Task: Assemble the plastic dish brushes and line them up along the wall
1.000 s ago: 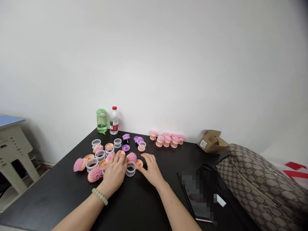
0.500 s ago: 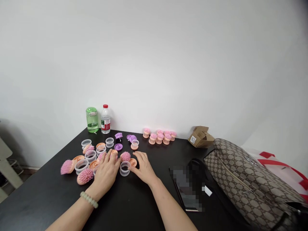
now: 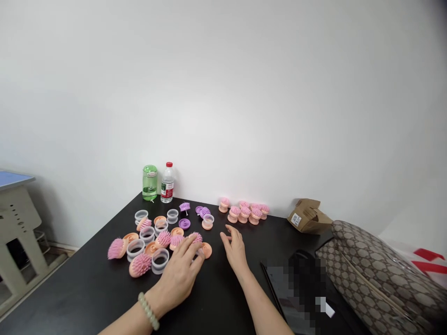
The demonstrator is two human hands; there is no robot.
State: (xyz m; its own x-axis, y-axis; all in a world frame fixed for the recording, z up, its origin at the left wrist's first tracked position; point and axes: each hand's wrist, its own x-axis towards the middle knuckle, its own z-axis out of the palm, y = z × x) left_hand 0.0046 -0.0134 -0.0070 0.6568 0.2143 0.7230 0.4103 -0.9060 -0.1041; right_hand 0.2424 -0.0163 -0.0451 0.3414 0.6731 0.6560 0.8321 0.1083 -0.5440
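My left hand (image 3: 179, 274), with a bead bracelet (image 3: 148, 311) on its wrist, lies spread with its fingertips on a pink bristled brush head (image 3: 196, 238), close to a peach round base (image 3: 206, 250). My right hand (image 3: 234, 249) hovers with fingers apart over the bare tabletop, touching nothing. Left of them lie loose clear plastic rings (image 3: 160, 260), peach bases and pink brush heads such as (image 3: 139, 265). Purple brush pieces (image 3: 184, 224) sit farther back. Several assembled pink-and-peach massagers (image 3: 244, 214) stand in a group at the back.
The black table (image 3: 87, 293) holds a green bottle (image 3: 150, 183), a water bottle (image 3: 167, 184), a cardboard box (image 3: 309, 216), a patterned bag (image 3: 373, 274) and a pixelated dark object (image 3: 293, 291). A pale desk (image 3: 17, 218) stands beyond the table's left edge.
My right hand has drawn back from the parts and opened its fingers. My left hand has shifted right onto the brush head. The whole view has moved slightly.
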